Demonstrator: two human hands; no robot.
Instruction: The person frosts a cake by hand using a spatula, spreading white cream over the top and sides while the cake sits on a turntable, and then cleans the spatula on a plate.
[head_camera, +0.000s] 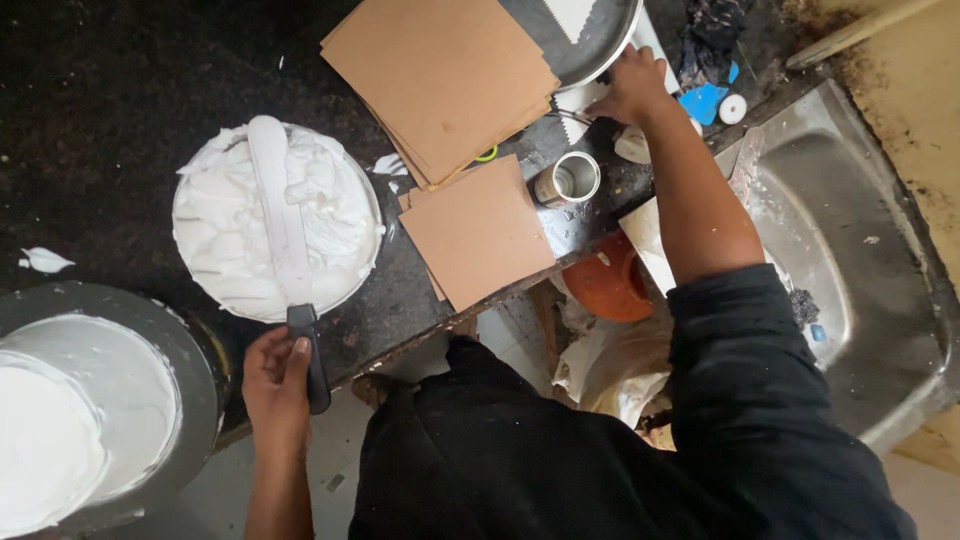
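Left hand (278, 385) is clamped on the black handle of a long palette knife (283, 225); the blade lies flat across the top of the bowl of white cream (275, 220) and is itself coated white. Bowl is the landmark: it sits on the dark counter (120, 90).

Right hand (632, 85) reaches far to the right of the bowl, fingers curled onto the edge of a round metal tray (600, 45). Whether it actually grips the tray or something small beneath it, I cannot tell.

Step in hand, as I read it: cream is loaded on the knife while the other hand fetches the tray or something beside it. The next move would call for lifting the blade level so the cream doesn't slide off.

Right of the bowl: a stack of brown cardboard squares (440, 75), one more square (478, 230) nearer, then a small open tin (567, 180). Lower left of the bowl: a larger grey vessel (95, 410) with white contents, cut off by the frame. Far right: a steel sink (850, 250).

Hard to make out: the clutter beyond the tray and the orange round object (608, 285) below the counter edge. The tray is cropped at the top.
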